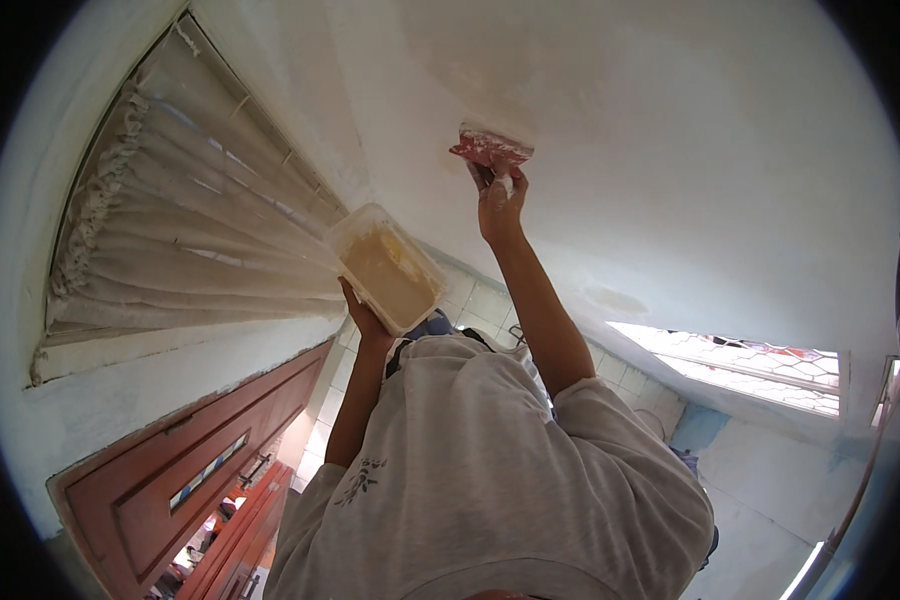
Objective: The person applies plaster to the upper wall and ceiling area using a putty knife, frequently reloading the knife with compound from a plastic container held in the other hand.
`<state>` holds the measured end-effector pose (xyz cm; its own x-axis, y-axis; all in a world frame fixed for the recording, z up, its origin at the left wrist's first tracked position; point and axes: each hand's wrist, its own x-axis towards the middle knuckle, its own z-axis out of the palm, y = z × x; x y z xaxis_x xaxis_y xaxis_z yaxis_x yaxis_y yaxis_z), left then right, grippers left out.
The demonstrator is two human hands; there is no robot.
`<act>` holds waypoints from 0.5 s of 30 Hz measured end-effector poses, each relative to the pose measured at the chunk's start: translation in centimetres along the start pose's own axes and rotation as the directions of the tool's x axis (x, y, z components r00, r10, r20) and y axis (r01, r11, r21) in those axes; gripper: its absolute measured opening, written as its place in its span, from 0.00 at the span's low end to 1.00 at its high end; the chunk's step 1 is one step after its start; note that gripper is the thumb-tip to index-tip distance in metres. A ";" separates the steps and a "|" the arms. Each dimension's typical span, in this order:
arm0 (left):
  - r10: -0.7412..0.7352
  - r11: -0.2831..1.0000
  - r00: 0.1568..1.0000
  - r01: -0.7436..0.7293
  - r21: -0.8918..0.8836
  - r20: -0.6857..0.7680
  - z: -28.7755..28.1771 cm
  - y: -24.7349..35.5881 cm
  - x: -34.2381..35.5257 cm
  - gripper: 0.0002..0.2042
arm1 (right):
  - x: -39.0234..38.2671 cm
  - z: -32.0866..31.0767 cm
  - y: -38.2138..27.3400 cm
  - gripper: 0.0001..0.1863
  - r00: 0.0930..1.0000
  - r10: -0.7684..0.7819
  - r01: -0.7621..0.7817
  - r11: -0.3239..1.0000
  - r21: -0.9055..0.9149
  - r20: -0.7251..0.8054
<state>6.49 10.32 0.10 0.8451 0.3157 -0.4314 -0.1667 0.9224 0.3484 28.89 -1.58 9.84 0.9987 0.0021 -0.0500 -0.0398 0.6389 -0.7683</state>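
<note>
My left hand (pixel 366 316) holds a rectangular, clear plastic tub (pixel 345 240) by its side and underside. Inside lies beige paste (pixel 395 285) with a yellowish lump near the far right side. Raised ahead of me, my right hand (pixel 500 203) grips a wide red putty scraper (pixel 495 150). White paste is smeared over the scraper and on my fingers. The scraper's far edge is at the pale wall (pixel 670 150), and I cannot tell how hard it presses. Brownish, damp-looking patches mark the wall around it.
At left, a gathered beige curtain (pixel 190 220) covers a window. Below it stands a reddish-brown wooden door (pixel 170 480). White floor tiles (pixel 480 305) show beneath my arms. On the right is an opening with a white wire grille (pixel 770 365).
</note>
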 end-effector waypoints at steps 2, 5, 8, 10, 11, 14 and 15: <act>0.025 0.999 0.999 -0.024 0.043 -0.027 0.3 0.2 -0.1 0.38 | 0.9 -1.8 2.2 0.24 1.000 0.004 -0.004 1.000 0.007 0.015; 0.018 1.000 1.000 -0.018 0.010 -0.012 0.7 0.4 -0.4 0.35 | 2.1 -3.2 3.6 0.23 0.998 0.010 -0.009 1.000 -0.004 0.068; 0.009 1.000 1.000 -0.009 0.005 -0.021 0.6 0.4 -0.6 0.34 | 2.5 -3.1 3.6 0.18 0.997 -0.010 0.009 1.000 0.021 0.071; -0.005 1.000 1.000 0.005 -0.007 -0.018 0.4 0.4 -0.6 0.34 | 2.5 -2.4 3.1 0.15 0.998 -0.013 0.011 1.000 0.024 0.066; 0.002 1.000 0.999 -0.002 0.009 -0.041 0.3 0.4 -0.6 0.34 | 2.4 -1.9 2.7 0.14 0.992 -0.047 0.043 0.999 0.032 0.115; 0.031 0.999 0.998 -0.029 0.030 -0.056 0.4 0.3 -0.5 0.38 | 2.4 0.3 0.2 0.13 0.974 -0.113 0.110 0.994 0.026 0.197; 0.037 0.999 0.999 -0.037 0.017 -0.003 0.6 0.3 -0.5 0.38 | 2.6 1.3 -1.2 0.13 0.952 -0.169 0.163 0.986 0.042 0.254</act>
<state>6.32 10.32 0.89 0.8367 0.3504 -0.4209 -0.1892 0.9061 0.3783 31.56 -1.39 11.47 0.9655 0.0900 0.2442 0.1251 0.6624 -0.7386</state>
